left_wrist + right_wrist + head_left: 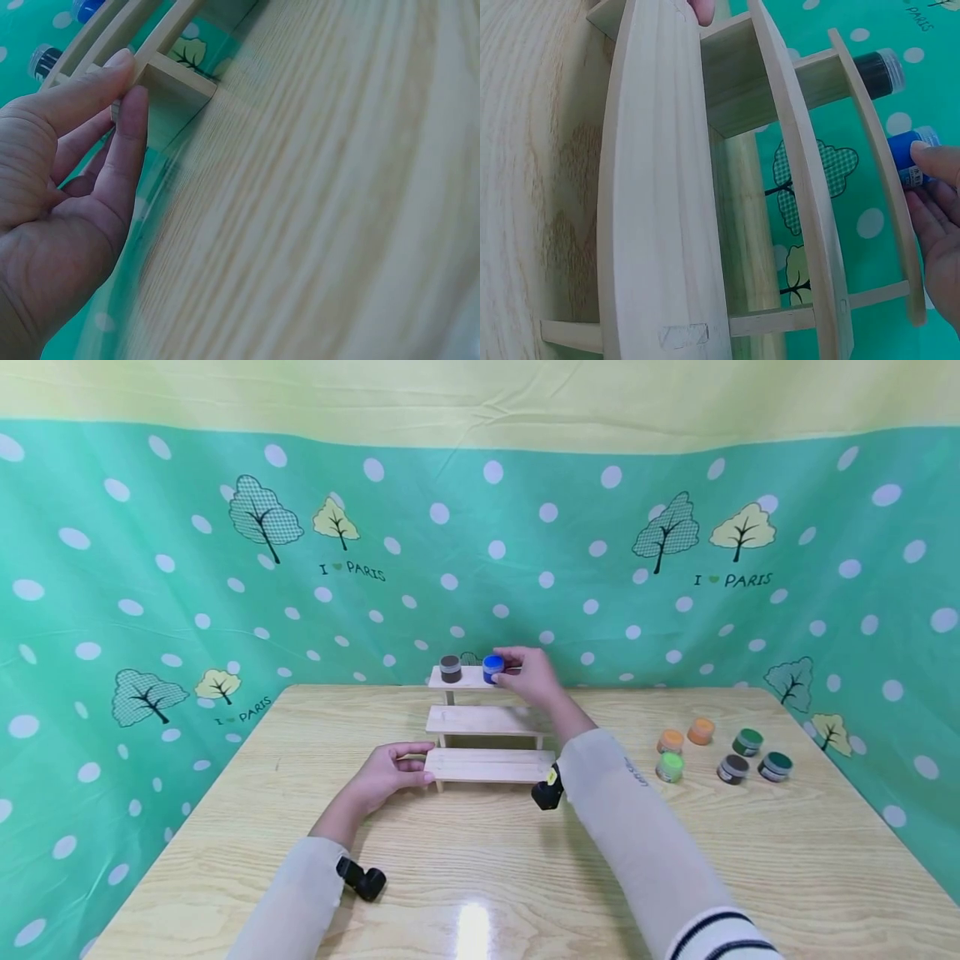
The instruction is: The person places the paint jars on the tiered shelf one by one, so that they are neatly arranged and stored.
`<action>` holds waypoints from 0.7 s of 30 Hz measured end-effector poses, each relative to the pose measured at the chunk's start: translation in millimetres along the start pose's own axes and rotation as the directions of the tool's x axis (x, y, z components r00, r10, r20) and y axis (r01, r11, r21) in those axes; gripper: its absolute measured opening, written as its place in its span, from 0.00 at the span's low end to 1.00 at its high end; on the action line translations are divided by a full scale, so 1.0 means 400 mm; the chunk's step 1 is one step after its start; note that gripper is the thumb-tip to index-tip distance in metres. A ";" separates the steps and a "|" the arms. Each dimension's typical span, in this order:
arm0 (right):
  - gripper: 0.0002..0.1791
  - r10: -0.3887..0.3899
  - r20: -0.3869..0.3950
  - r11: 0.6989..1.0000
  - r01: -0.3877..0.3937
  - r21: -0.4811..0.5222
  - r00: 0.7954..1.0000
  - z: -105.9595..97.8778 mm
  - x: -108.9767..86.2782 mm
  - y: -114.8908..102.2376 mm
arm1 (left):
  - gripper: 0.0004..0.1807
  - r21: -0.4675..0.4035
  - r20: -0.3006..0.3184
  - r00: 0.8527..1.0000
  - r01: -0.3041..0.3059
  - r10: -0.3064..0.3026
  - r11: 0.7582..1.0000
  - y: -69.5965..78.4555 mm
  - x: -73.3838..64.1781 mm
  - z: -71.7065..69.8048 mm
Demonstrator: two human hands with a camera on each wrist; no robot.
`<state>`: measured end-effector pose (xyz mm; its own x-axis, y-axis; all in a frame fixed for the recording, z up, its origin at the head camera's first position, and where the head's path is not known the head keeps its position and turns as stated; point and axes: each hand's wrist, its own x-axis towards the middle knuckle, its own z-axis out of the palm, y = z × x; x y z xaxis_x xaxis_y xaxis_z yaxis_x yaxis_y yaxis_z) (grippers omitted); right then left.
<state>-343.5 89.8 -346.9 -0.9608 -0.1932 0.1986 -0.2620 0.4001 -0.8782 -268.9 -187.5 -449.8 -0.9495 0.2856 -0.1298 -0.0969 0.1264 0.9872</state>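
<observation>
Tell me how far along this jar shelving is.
Done, it seems: a dark jar stands on the top shelf. In hand: the right hand holds a blue jar at that shelf; the left hand grips the lowest shelf. Probably left: six jars on the table.

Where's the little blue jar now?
In the head view, the blue jar is at the wooden rack's top shelf, just right of a dark jar, with the person's right hand gripping it.
</observation>
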 end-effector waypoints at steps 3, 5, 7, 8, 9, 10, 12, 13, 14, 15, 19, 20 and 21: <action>0.28 0.000 -0.004 1.000 0.000 0.014 1.000 0.001 0.001 0.003 | 0.34 -0.003 0.007 1.000 -0.002 0.002 1.000 0.000 0.000 -0.001; 0.28 -0.002 -0.013 1.000 0.002 0.031 1.000 0.001 0.000 0.007 | 0.34 -0.004 0.010 1.000 -0.002 0.002 1.000 0.001 -0.001 -0.002; 0.29 -0.004 -0.025 0.999 0.006 0.049 1.000 0.000 -0.001 0.012 | 0.34 -0.002 0.011 1.000 -0.004 0.004 1.000 0.000 -0.002 -0.003; 0.29 -0.007 -0.032 0.998 0.009 0.065 0.999 0.000 -0.004 0.013 | 0.34 -0.002 0.010 1.000 -0.003 0.003 1.000 0.001 -0.002 -0.004; 0.28 -0.003 -0.039 0.997 0.006 0.076 0.999 -0.001 -0.006 0.014 | 0.34 0.000 0.006 1.000 -0.001 0.001 1.000 0.001 -0.003 -0.004; 0.28 -0.002 -0.045 0.996 0.006 0.089 0.999 -0.002 -0.011 0.013 | 0.34 0.002 0.001 1.000 0.002 -0.002 1.000 0.002 -0.004 -0.004; 0.27 0.002 -0.056 0.995 0.004 0.103 0.998 -0.006 -0.020 0.011 | 0.34 0.006 -0.001 1.000 0.001 -0.001 1.000 0.002 -0.004 -0.004; 0.26 0.005 -0.062 0.994 0.002 0.112 0.998 -0.008 -0.024 0.011 | 0.34 0.010 0.001 1.000 -0.002 0.002 1.000 0.001 -0.004 -0.004; 0.26 0.011 -0.070 0.993 -0.002 0.121 0.997 -0.010 -0.029 0.011 | 0.34 0.007 -0.001 1.000 0.001 -0.001 1.000 0.001 -0.003 -0.003; 0.25 0.014 -0.077 0.992 -0.004 0.125 0.997 -0.013 -0.033 0.011 | 0.34 0.008 0.002 1.000 -0.003 0.003 1.000 0.001 -0.003 -0.004; 0.25 0.006 -0.103 0.986 0.011 0.166 0.995 -0.024 -0.050 0.017 | 0.34 0.007 0.013 1.000 -0.010 0.009 1.000 -0.003 -0.001 -0.005; 0.25 -0.002 -0.108 0.984 0.022 0.177 0.994 -0.027 -0.054 0.019 | 0.34 0.007 0.014 1.000 -0.009 0.009 1.000 -0.003 -0.001 -0.006; 0.25 -0.014 -0.111 0.982 0.035 0.188 0.994 -0.029 -0.058 0.020 | 0.34 0.005 0.014 1.000 -0.008 0.008 1.000 -0.004 0.000 -0.006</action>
<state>-324.4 108.0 -353.6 -0.9610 -0.0985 0.2582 -0.2740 0.2175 -0.9368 -269.6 -190.1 -451.0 -0.9459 0.3001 -0.1237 -0.0881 0.1294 0.9877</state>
